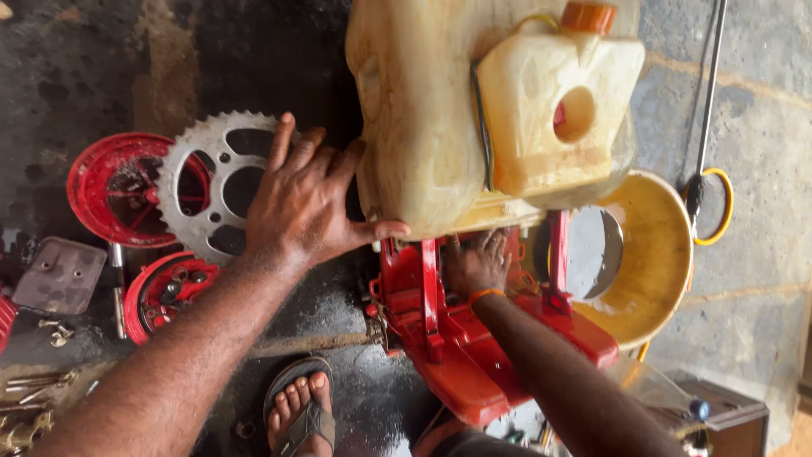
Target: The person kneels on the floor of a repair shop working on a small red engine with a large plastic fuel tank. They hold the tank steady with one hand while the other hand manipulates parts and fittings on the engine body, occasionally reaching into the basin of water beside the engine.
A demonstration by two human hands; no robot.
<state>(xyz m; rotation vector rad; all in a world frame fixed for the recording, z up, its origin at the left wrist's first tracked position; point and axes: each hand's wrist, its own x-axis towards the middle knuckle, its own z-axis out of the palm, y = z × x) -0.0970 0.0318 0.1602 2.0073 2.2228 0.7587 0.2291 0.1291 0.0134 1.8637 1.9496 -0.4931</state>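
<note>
The right hand (476, 264) is reaching up under the big cream plastic tank (423, 110), and its fingertips are disappearing into the shadow between the tank's lower edge and the red metal frame (457, 338), so whether those fingers are gripping anything or only pressing is not something I can tell; an orange band is sitting on that wrist. The tank itself is running off the top of the view, and its smaller jug-shaped part (541, 118) with an orange cap (589, 17) is lying against it, a round hole showing through the jug. The left hand (304, 199) is spreading wide, fingers splayed and flat, the thumb pressing against the tank's side while the palm and fingers are covering part of a toothed steel sprocket (211, 182). The sprocket is overlapping a red spoked hub (106, 190) on the dark, oily floor (76, 76). Just below, a second red round part (165, 288) holding small bolts is partly hiding behind the left forearm. A grey flat plate (61, 275) is lying near the left edge, cut off beside it. A yellow plastic basin (664, 254) is sitting right of the frame, half behind the tank. A sandalled foot (300, 410) is resting at the bottom edge.
</note>
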